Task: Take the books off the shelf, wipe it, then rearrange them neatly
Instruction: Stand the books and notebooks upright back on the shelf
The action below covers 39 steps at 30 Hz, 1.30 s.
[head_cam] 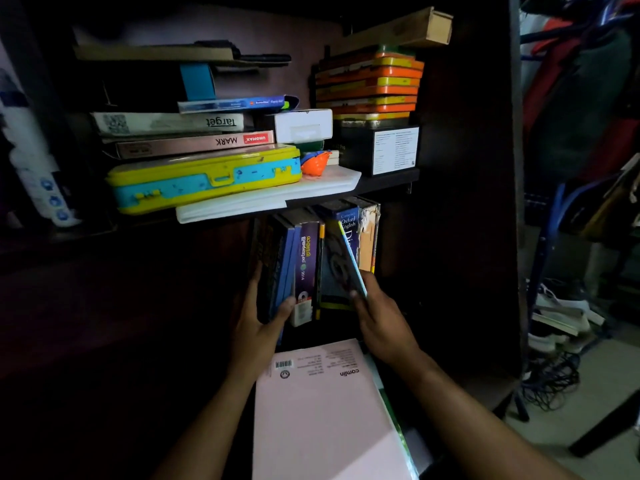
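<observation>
- My left hand grips the dark book at the row's left end, below the yellow case.
- My right hand pinches a thin tilted book.

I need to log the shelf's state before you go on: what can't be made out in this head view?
- Lower shelf board: lost in darkness below the upright books; wiped or not, cannot tell.
- Dark book gripped by the left hand: title unreadable in shadow.
- Thin book held by the right hand: cover blurred and tilted.
- Pink camlin pad: cut off by the bottom edge.
- Dictionary title: partly covered by the thin book.
</observation>
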Available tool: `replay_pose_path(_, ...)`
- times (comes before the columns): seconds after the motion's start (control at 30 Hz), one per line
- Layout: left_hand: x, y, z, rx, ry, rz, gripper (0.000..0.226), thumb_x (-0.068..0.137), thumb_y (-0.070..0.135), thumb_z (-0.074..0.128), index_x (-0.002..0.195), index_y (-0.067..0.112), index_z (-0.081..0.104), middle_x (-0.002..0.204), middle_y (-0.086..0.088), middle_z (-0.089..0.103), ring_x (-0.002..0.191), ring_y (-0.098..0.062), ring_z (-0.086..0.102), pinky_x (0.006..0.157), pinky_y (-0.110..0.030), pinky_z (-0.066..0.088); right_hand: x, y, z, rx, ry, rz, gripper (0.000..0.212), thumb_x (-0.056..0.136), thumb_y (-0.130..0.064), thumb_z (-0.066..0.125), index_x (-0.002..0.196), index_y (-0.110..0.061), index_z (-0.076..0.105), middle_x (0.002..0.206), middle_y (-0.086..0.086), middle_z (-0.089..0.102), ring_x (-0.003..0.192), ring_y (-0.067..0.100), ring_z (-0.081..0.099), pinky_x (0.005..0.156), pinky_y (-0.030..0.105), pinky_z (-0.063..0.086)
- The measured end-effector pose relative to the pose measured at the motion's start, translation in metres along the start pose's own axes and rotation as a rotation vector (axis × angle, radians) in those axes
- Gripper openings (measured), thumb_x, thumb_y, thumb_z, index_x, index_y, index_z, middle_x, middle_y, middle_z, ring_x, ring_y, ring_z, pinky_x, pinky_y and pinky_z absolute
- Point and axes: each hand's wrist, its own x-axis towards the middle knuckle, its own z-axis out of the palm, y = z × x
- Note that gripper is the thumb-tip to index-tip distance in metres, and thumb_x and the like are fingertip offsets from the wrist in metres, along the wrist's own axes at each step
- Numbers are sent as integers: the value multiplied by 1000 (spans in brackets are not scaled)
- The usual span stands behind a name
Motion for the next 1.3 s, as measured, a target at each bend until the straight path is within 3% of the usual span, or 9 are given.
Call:
replay_pose_path(0.13,1,-2,0,-31,-1,-2,90,86,57,72,158,49,17,164,14,24,141,-1,24,111,-32,30,13,2,3,35,-43,41,42,102,-43,30,144,-37,33,121,-4,61,99,11,63,82,41,58)
replay_pose_path(0.37,-2,3,0,-43,-9,-2,92,86,58,70,157,48,13,151,22,22,137,3,22,105,-24,28,9,1,5,-74,-24,-58,26,109,-34,36,129,-22,47,111,-8,58,90,-5,56,68,8,38)
replay_pose_path(0.53,-2,3,0,-51,-8,-17,82,92,50,64,153,53,9,147,26,20,134,7,20,108,-26,26,14,4,6,-24,-47,-101,33,108,-39,38,137,-27,47,120,-11,59,103,-8,57,75,3,42)
replay_pose_path(0.7,-2,9,2,-69,-2,-19,81,91,47,65,150,52,11,147,27,19,132,11,20,107,-27,26,28,12,13,-145,-161,-12,26,108,-39,41,129,-30,51,117,-6,66,97,8,65,83,35,59)
replay_pose_path(0.83,-3,11,2,-61,-16,-18,83,88,47,60,156,46,12,147,28,18,115,40,18,102,-20,26,43,10,23,-229,-160,-17,22,108,-43,34,110,-26,47,114,-1,65,95,15,63,82,40,57)
replay_pose_path(0.97,-2,7,2,-46,-21,-30,83,93,49,62,156,47,9,146,27,17,131,11,20,103,-22,27,42,9,25,-84,-194,-22,38,103,-57,35,130,-31,43,134,-5,60,114,10,61,92,39,58)
replay_pose_path(1.1,-1,7,2,-51,-27,-23,83,90,59,62,153,52,8,146,29,17,131,11,20,104,-23,26,43,9,26,-124,-187,-7,44,101,-45,55,137,-34,33,144,-6,53,122,15,59,91,38,59)
replay_pose_path(1.2,-1,6,3,-49,-26,-32,88,87,60,61,158,46,10,147,30,18,127,23,21,100,-14,26,46,15,27,-190,-95,3,28,104,-37,50,126,-33,33,137,1,60,110,17,65,81,40,62)
replay_pose_path(1.3,-1,6,3,-54,-29,-43,88,90,59,62,158,44,10,148,28,17,131,13,19,103,-18,26,47,18,27,-241,-29,41,30,105,-34,48,129,-35,30,136,5,61,108,23,67,80,45,63)
